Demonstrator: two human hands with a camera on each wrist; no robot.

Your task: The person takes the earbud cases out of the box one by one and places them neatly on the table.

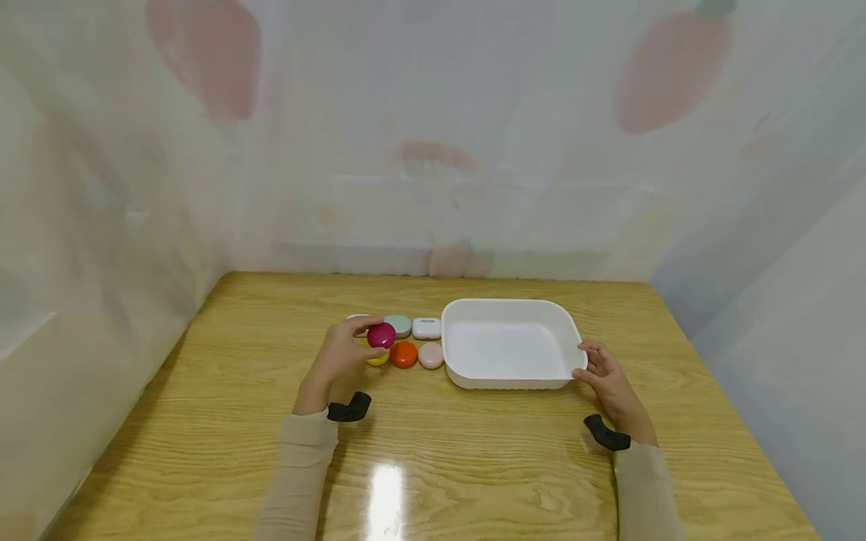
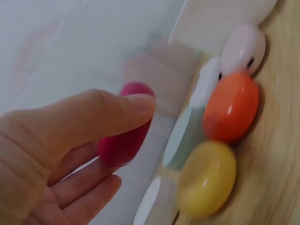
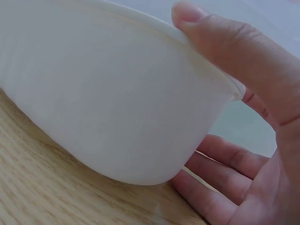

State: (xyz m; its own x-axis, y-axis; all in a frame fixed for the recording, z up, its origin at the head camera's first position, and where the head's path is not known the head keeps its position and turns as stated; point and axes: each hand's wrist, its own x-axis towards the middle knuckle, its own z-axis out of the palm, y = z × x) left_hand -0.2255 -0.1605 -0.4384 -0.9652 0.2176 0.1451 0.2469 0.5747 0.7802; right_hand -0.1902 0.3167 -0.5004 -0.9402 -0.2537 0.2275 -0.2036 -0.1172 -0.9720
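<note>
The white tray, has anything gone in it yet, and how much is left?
Nothing yet: the white tray is bare. The left hand pinches the magenta case, lifted; the right hand holds the tray's corner. The orange case and the others lie beside it.

A glossy magenta round case (image 1: pixel 382 335) is pinched just above its neighbours, left of the empty white rectangular tray (image 1: pixel 509 374).
</note>
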